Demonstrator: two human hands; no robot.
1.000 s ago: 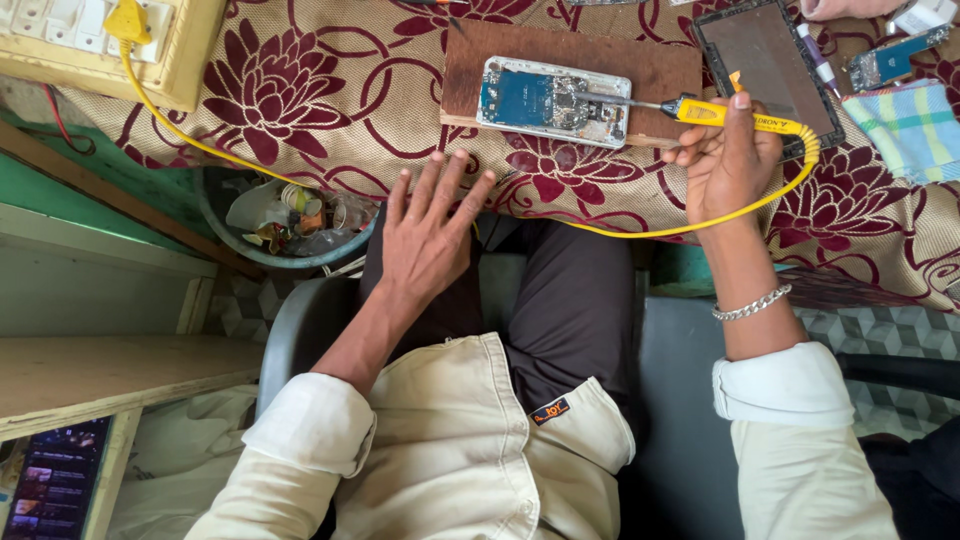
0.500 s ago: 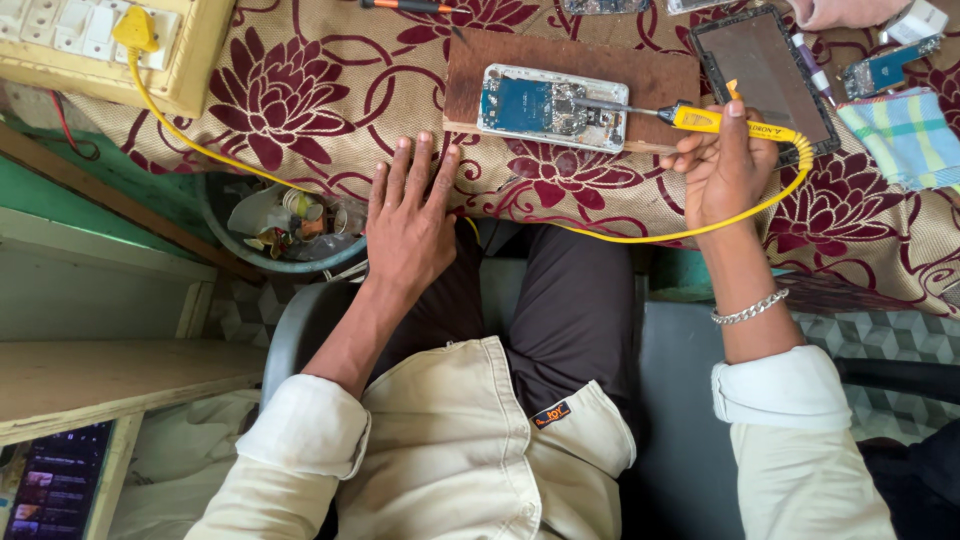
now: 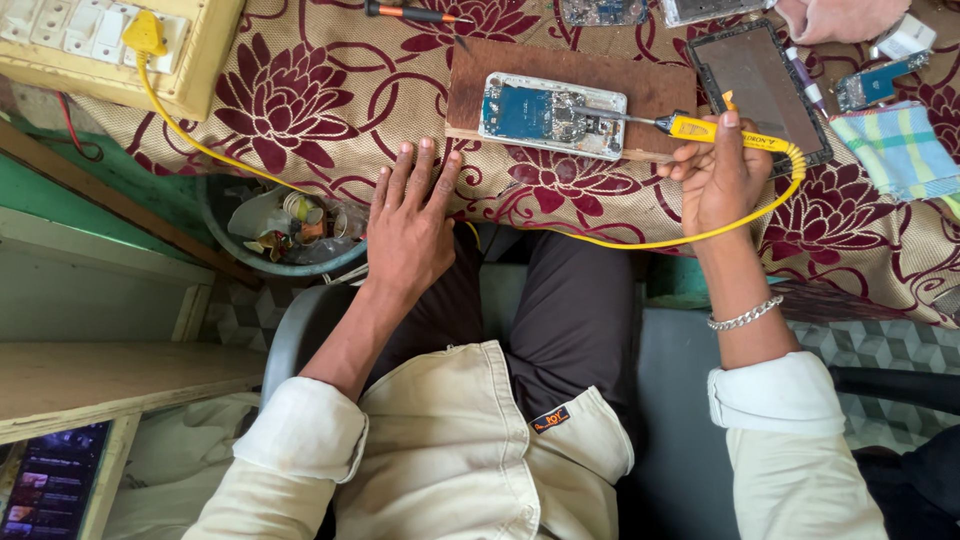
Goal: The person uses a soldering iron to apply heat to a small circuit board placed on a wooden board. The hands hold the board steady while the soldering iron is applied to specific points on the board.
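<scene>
Right hand (image 3: 722,178) grips iron (image 3: 700,128), tip on phone (image 3: 552,113) board; left hand (image 3: 412,225) fingers released, flat on worktop (image 3: 300,100) edge, bracing.

A cloth (image 3: 300,90) of deep maroon with pale flower and scroll patterns covers the work surface across the top of the view. At the upper left a cream switchboard (image 3: 120,50) with rows of white switches rests on it. Below the cloth's edge on the left runs a green painted strip (image 3: 60,195), beside a grey round tub (image 3: 285,235) filled with scraps. A pale wooden shelf (image 3: 110,380) juts in from the left, and under it sits what seems to be a small lit screen (image 3: 50,490). The floor (image 3: 890,360) at right shows grey patterned tiles. Light is even and soft.
</scene>
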